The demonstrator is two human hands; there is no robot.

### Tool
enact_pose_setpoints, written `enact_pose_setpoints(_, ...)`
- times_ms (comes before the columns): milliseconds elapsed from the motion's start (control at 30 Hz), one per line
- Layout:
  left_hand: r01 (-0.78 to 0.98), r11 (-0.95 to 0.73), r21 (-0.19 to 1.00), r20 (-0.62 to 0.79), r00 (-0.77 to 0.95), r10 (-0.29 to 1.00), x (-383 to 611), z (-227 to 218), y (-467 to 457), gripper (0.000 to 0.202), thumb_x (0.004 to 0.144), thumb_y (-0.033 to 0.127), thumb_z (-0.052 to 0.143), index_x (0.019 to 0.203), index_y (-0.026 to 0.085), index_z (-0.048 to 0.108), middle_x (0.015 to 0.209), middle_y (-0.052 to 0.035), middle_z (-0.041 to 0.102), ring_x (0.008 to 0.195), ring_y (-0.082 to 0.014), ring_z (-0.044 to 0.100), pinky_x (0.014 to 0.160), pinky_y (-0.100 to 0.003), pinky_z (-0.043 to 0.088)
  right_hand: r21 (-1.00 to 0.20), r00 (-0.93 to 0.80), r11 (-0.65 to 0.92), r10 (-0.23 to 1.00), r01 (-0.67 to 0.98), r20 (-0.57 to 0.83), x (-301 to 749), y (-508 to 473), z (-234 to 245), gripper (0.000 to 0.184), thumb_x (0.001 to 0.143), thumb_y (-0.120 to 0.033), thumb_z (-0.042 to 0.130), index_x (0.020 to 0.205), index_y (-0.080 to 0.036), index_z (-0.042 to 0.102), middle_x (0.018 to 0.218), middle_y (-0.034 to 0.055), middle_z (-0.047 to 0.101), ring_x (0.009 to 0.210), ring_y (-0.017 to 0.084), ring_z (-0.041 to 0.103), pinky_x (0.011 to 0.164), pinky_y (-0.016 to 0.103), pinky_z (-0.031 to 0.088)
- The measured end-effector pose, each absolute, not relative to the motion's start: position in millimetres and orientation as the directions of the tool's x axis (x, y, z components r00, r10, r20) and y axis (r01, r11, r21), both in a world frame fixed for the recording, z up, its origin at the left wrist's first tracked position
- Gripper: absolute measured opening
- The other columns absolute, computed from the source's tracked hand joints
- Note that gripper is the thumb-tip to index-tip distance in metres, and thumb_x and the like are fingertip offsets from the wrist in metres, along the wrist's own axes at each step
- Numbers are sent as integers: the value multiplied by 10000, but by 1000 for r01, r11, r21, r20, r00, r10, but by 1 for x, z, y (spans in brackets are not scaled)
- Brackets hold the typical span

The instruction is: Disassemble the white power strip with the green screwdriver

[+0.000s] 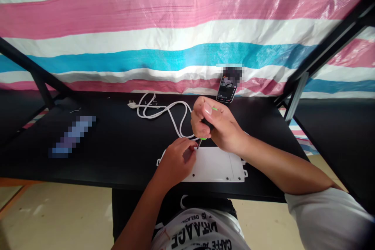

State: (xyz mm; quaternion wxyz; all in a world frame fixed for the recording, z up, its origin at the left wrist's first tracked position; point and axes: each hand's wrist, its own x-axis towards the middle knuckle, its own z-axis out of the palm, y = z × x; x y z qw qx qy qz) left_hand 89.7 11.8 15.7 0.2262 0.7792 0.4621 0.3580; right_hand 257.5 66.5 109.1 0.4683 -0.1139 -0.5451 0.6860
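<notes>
My right hand (218, 125) is wrapped round the green and black handle of a screwdriver (200, 143), held steeply with its metal shaft pointing down. The tip meets the far edge of a white flat casing (216, 164), which looks like a power strip lying face down. Screw holes and small side tabs show on the casing. My left hand (177, 160) rests over its left part, thumb and fingers brought together beside the screwdriver's tip. Whatever they pinch is too small or hidden to make out. A white power cord (168, 107) lies looped behind the casing.
A phone (228, 86) leans against the striped plastic sheet (175, 8) at the back of the black table (123, 160). A blurred-out object (73, 136) lies at the left. Black frame bars (322, 54) slant up at both sides.
</notes>
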Motion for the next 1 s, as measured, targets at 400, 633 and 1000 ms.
enact_pose_setpoints(400, 570, -451, 687, 336, 300, 893, 91, 17, 12, 194, 892, 86, 578, 996, 205, 690, 916, -33, 697, 860, -195, 666, 818, -334, 530, -854, -555, 4, 759, -520, 341, 260, 64, 114, 354, 992, -438, 688, 802, -205, 502, 583, -85, 450, 501, 61, 357, 488, 228, 271)
enact_pose_setpoints(633, 615, -472, 632, 367, 300, 881, 92, 19, 12, 150, 865, 81, 566, 892, 209, 640, 859, -26, 682, 808, -198, 653, 763, -321, 522, -828, -647, -184, 719, -530, 254, 261, 57, 119, 359, 1011, -439, 638, 789, -208, 478, 591, -93, 433, 468, 53, 318, 477, 226, 252)
enact_pose_setpoints(1000, 591, -452, 668, 355, 280, 892, 93, 23, 13, 144, 825, 93, 581, 802, 231, 616, 771, -15, 661, 814, -227, 679, 763, -353, 567, -809, -684, -253, 692, -531, 232, 257, 50, 118, 377, 993, -449, 648, 770, -213, 456, 579, -103, 402, 460, 54, 283, 467, 223, 249)
